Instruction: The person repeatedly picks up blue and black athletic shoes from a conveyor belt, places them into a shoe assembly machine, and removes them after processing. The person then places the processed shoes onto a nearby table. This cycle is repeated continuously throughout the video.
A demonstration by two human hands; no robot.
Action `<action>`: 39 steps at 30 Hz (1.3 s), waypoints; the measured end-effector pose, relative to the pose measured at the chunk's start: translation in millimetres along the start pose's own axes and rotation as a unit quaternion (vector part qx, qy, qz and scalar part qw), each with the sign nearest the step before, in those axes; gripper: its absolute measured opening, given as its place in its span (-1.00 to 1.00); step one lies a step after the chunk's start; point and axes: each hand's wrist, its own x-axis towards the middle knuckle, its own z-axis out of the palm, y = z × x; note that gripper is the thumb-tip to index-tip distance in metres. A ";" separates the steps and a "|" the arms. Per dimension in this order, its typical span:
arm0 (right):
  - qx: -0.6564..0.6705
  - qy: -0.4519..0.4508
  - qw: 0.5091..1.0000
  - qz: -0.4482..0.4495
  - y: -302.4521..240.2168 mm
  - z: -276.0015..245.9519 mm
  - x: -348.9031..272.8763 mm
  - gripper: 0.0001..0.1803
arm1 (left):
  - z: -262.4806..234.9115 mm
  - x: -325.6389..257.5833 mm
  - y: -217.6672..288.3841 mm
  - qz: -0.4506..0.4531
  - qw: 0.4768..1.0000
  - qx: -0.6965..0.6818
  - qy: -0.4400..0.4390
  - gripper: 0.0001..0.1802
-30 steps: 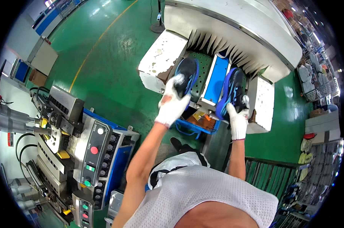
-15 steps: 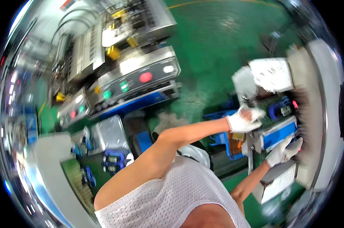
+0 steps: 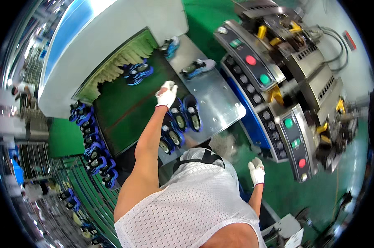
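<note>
My left hand (image 3: 167, 96), in a white glove, reaches out over the green belt (image 3: 123, 103), just beyond a group of dark shoes. Its fingers are loosely bent, and I see nothing held in them. Closest to it are a black and blue shoe (image 3: 178, 115) and another such shoe (image 3: 192, 112), lying side by side at the metal plate (image 3: 220, 103). Two more shoes (image 3: 170, 132) lie nearer to me. Off to the right, my right hand (image 3: 256, 171), also in a white glove, hangs in the air with its fingers partly apart, holding nothing.
A pale machine housing (image 3: 129, 25) with a fringed green curtain (image 3: 120, 62) spans the belt. More shoes (image 3: 139, 74) sit by the curtain; several line a rack (image 3: 96, 155) at left. A press with button panels (image 3: 253, 62) stands at right.
My view has swung left, away from the blue-fronted unit and white box where both hands were. My left hand is now over the belt by the shoes; my right hand hangs at the right.
</note>
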 end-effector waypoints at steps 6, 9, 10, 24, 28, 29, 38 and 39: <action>-0.150 -0.060 0.987 0.007 -18.0 7.3 54.5 -0.36 | -62.5 59.8 -124.5 -0.220 0.970 0.076 0.065 -0.11; -0.234 -0.041 0.971 0.025 -104.7 10.9 34.6 -0.41 | -93.6 111.4 -135.5 -0.241 0.962 0.062 0.112 -0.07; -0.350 -0.024 0.936 -0.023 -65.5 2.8 40.6 -0.40 | -91.4 131.0 -149.7 -0.192 0.973 0.027 0.122 -0.10; -0.305 -0.194 0.929 -0.083 -188.1 47.5 123.3 -0.38 | -37.7 100.1 -147.6 -0.059 0.985 -0.026 0.159 -0.70; -0.299 -0.237 0.884 -0.269 -282.1 102.9 118.9 -0.32 | -54.8 47.9 -82.1 0.038 0.992 -0.025 0.113 -0.71; -0.245 -0.244 0.895 -0.282 -295.3 115.8 119.3 -0.28 | -59.8 37.8 -56.0 0.079 0.991 -0.059 0.091 -0.72; -0.162 -0.169 0.916 -0.326 -408.9 162.8 84.8 -0.42 | -77.1 -11.6 123.9 0.394 0.903 -0.122 -0.122 -0.70; -0.148 -0.149 0.924 -0.320 -410.5 146.7 82.1 -0.45 | -77.1 -5.5 140.7 0.413 0.891 -0.113 -0.148 -0.71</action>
